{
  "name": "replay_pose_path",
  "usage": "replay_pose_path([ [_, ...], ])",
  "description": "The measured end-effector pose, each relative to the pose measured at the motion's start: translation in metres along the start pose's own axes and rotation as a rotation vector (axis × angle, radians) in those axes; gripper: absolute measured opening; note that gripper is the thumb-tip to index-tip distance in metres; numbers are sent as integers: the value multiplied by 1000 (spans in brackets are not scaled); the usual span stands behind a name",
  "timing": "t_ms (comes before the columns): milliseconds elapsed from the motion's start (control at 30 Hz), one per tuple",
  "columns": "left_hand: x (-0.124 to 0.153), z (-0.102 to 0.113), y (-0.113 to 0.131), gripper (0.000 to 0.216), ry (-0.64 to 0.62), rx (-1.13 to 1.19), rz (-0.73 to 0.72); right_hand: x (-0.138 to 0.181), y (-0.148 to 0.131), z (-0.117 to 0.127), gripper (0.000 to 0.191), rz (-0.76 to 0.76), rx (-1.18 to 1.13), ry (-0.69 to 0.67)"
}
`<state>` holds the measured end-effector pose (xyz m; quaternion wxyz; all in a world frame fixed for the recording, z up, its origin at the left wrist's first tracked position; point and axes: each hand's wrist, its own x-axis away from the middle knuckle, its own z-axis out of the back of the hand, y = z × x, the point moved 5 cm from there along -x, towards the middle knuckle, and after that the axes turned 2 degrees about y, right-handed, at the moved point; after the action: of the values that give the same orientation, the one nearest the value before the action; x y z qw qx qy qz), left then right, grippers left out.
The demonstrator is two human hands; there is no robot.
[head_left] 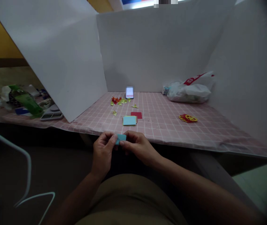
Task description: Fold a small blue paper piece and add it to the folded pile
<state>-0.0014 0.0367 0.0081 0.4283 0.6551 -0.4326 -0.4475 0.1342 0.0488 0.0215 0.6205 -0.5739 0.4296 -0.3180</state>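
A small folded piece of light blue paper (121, 138) is pinched between my two hands, just in front of the table's near edge. My left hand (104, 150) grips its left end between thumb and fingers. On its right end, my right hand (140, 146) has the thumb in front and the fingers curled behind. Just beyond the hands lies a stack of coloured paper (129, 120) with a light blue sheet on top. A red sheet (136, 115) lies behind that stack, partly covered by it.
Several small yellow folded papers (114, 113) and a red-orange cluster (116, 100) lie near an upright phone (129, 92). Yellow and red flat pieces (188, 118) and a white plastic bag (189, 93) are at the right. White panels (156, 47) enclose the checked tablecloth (161, 125); a scale (52, 115) and green bottle (27, 101) stand left.
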Motion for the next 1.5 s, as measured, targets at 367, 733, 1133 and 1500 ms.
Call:
replay_pose_path([
  [367,1,0,-2,17,-33,-4,-10,1,-2,1,24,16,92,6],
  [733,-2,5,-3,20,-40,-101,-33,0,2,3,31,40,96,33],
  [1133,-1,-2,9,15,-115,-221,-35,0,-2,7,26,68,98,94],
  [1500,-1,4,1,18,-100,-163,-36,0,-4,7,30,145,318,107],
])
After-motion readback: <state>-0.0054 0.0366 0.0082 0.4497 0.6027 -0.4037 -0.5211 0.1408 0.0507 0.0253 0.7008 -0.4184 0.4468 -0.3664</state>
